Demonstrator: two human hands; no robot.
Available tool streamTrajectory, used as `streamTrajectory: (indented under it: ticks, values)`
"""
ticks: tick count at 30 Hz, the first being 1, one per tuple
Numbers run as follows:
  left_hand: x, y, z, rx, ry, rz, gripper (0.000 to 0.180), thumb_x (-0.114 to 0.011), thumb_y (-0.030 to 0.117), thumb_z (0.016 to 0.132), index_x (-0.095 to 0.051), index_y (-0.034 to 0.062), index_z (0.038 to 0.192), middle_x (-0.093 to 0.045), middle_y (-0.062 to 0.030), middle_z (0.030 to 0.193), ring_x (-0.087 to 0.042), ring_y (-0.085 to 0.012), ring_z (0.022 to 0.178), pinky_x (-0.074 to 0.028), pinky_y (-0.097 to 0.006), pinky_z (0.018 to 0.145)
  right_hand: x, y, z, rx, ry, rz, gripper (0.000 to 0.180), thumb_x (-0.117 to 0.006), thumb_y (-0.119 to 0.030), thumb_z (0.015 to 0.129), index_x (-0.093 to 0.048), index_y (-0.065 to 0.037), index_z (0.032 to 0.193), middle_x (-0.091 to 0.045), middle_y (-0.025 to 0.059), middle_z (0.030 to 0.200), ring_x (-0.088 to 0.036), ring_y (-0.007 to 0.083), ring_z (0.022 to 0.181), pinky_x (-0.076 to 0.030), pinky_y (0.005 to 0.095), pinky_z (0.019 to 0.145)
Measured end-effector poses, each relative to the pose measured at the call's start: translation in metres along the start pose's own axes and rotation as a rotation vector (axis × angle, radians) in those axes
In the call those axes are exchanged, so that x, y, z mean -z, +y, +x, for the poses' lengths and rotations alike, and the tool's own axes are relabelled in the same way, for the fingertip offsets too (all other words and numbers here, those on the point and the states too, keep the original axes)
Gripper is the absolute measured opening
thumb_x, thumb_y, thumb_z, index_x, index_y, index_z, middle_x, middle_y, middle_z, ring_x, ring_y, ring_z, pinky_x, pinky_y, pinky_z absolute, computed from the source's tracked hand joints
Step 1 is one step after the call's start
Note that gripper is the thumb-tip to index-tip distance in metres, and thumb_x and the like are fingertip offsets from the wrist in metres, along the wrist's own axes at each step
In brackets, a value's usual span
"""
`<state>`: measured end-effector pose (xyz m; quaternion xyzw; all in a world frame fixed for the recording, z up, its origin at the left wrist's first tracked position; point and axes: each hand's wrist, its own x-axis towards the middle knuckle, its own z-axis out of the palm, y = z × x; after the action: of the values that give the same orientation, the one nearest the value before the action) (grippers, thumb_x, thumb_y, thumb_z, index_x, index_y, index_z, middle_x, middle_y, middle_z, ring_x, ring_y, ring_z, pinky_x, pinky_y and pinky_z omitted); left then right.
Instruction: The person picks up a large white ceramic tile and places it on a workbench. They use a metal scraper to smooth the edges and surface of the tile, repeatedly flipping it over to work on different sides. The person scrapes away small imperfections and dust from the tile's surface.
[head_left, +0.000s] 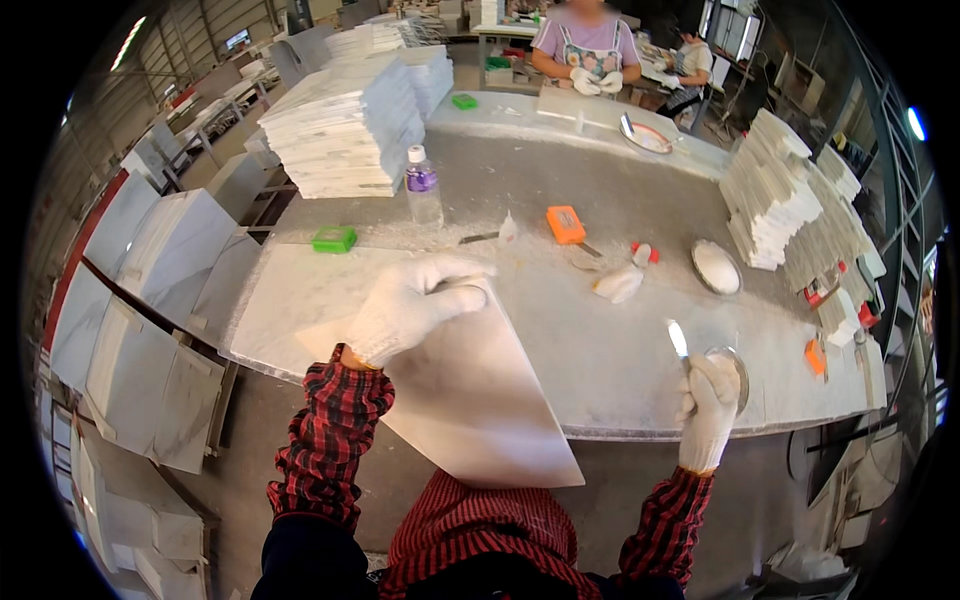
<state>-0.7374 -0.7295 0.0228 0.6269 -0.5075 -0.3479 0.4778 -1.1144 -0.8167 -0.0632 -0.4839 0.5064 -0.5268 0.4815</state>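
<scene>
Head view: single fisheye camera, worn on the person's head, looking steeply down and forward across the worktable, sitting close above the forearms entering from the lower edge; straight edges bending toward the dark rim.

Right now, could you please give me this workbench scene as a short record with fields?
Setting: workshop, long pale worktable
Left hand: white glove, gripping the top edge of a white tile tilted over the table edge
Right hand: white glove, holding a small blade tool beside a shallow round dish
On table: bottle, green box, orange box, tile stacks
Other people: a person at the far end
</scene>
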Motion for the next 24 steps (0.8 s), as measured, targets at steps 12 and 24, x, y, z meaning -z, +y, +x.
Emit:
streamTrajectory:
  ticks: [12,24]
  values:
    - [0.007,-0.014,0.002,-0.091,-0.042,-0.083,0.023,-0.076,0.012,0.091,-0.076,0.0012,0.112,-0.076,-0.0018,0.102,-0.067,-0.0084,0.093,-0.054,-0.026,0.087,-0.126,-0.091,-0.042,-0.09,-0.377,0.058,0.028,-0.063,-0.008,0.096,-0.071,0.006,0.119,-0.069,0.0073,0.079,-0.056,0.0076,0.055,-0.047,0.0233,0.046]
    - [0.012,-0.027,0.004,-0.105,-0.028,0.038,0.027,-0.077,0.027,0.088,-0.078,0.0116,0.111,-0.076,-0.0077,0.093,-0.071,-0.0145,0.083,-0.055,-0.028,0.079,-0.155,-0.116,-0.06,-0.052,-0.39,-0.068,0.025,-0.064,-0.007,0.096,-0.072,0.006,0.116,-0.07,0.0084,0.078,-0.058,0.0082,0.055,-0.045,0.0234,0.046]
